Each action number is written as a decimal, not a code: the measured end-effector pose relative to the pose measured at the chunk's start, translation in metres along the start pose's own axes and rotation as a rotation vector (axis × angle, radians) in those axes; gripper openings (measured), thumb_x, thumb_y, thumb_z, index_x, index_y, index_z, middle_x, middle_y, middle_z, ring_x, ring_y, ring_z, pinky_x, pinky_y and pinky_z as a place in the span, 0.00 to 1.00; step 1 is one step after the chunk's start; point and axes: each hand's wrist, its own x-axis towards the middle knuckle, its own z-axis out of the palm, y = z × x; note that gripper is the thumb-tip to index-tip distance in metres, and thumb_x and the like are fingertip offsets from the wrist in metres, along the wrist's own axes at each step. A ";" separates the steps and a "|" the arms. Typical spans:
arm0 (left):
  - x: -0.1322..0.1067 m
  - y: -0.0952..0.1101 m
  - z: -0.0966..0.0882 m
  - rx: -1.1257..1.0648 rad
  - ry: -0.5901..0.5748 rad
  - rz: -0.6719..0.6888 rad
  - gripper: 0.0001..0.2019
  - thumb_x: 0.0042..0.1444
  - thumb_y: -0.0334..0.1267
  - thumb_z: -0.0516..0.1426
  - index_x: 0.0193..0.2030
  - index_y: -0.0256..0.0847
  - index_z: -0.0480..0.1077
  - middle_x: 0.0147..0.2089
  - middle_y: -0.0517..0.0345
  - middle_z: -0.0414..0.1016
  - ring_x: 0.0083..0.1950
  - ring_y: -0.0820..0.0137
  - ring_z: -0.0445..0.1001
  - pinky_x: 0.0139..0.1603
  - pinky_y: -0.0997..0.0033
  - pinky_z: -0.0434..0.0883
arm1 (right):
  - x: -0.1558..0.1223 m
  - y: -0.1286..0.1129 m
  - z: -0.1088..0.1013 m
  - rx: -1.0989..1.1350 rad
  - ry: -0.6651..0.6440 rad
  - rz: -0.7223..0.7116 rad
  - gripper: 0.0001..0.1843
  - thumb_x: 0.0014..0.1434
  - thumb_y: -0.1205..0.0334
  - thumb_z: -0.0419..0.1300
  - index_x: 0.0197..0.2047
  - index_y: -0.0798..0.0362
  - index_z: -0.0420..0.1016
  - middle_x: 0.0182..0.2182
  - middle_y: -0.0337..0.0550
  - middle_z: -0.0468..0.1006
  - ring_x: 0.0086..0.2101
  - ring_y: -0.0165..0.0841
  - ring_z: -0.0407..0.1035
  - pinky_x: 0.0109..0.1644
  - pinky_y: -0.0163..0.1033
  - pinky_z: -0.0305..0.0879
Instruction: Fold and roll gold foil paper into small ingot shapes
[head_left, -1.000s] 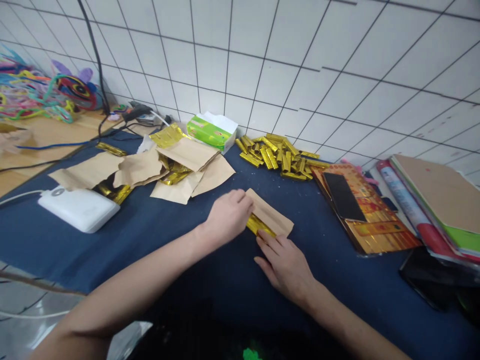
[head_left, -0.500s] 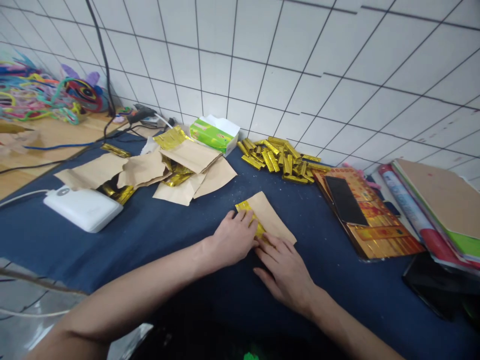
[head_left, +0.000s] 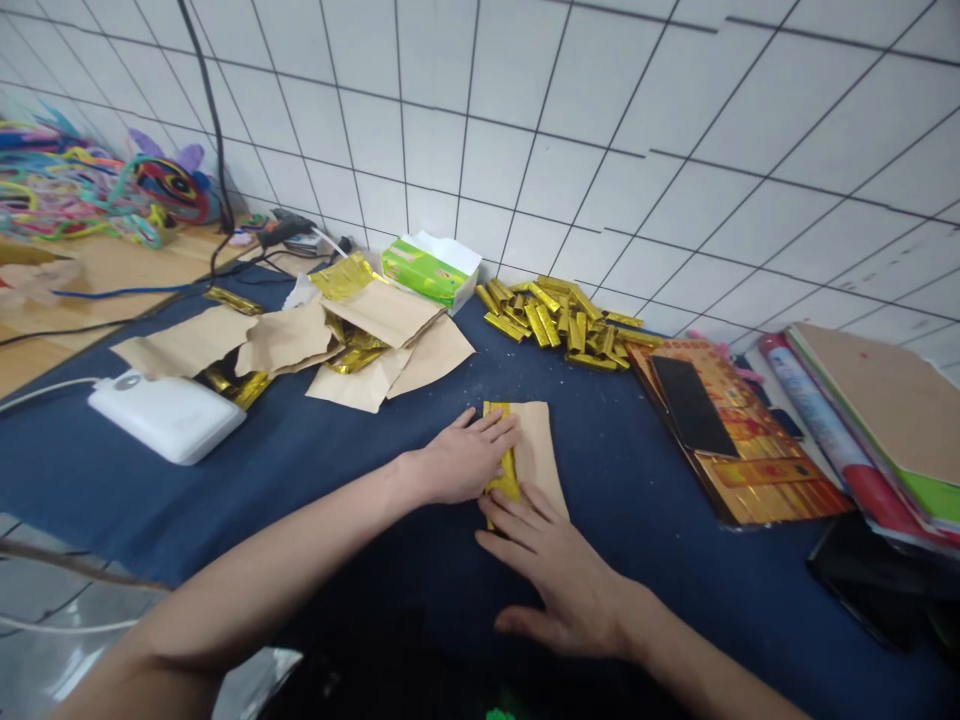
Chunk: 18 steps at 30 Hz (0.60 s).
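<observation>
A sheet of brown paper (head_left: 536, 440) lies on the dark blue cloth in front of me, with a folded strip of gold foil paper (head_left: 507, 477) along its left side. My left hand (head_left: 466, 458) rests on the upper part of the foil, fingers stretched across it. Lower down, my right hand (head_left: 559, 565) lies flat with spread fingers on the bottom end of the foil and paper, its thumb out to the side. Both palms hide parts of the strip's edges.
Folded gold foil pieces (head_left: 555, 318) are heaped by the tiled wall. Brown paper sheets (head_left: 390, 312) lie left, near a green tissue pack (head_left: 424, 270) and a white power bank (head_left: 169, 415). At right are a phone (head_left: 691, 405) on an orange packet (head_left: 780, 480) and stacked books (head_left: 885, 400).
The brown paper with the foil has turned to stand nearly upright in view. My right hand has shifted slightly down and left, its fingers more spread; the left has moved slightly.
</observation>
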 end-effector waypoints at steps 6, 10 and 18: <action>0.001 0.001 0.010 0.033 0.071 0.023 0.24 0.61 0.37 0.44 0.63 0.34 0.51 0.67 0.46 0.48 0.67 0.59 0.46 0.62 0.50 0.50 | 0.029 0.048 -0.035 -0.042 0.461 0.280 0.11 0.60 0.60 0.50 0.39 0.50 0.74 0.38 0.42 0.79 0.39 0.33 0.70 0.46 0.40 0.66; 0.002 0.002 0.014 0.067 0.107 0.017 0.25 0.59 0.38 0.46 0.63 0.34 0.51 0.67 0.44 0.49 0.67 0.57 0.48 0.61 0.48 0.52 | 0.070 0.094 -0.054 -0.189 0.274 0.507 0.10 0.55 0.58 0.55 0.37 0.51 0.75 0.37 0.43 0.77 0.40 0.36 0.69 0.42 0.40 0.64; -0.001 0.008 0.007 0.091 0.120 0.043 0.22 0.60 0.32 0.44 0.62 0.36 0.53 0.66 0.48 0.52 0.67 0.58 0.47 0.60 0.46 0.54 | 0.107 0.120 -0.055 -0.005 -0.046 0.616 0.10 0.48 0.52 0.59 0.28 0.50 0.74 0.27 0.38 0.77 0.29 0.32 0.69 0.29 0.33 0.57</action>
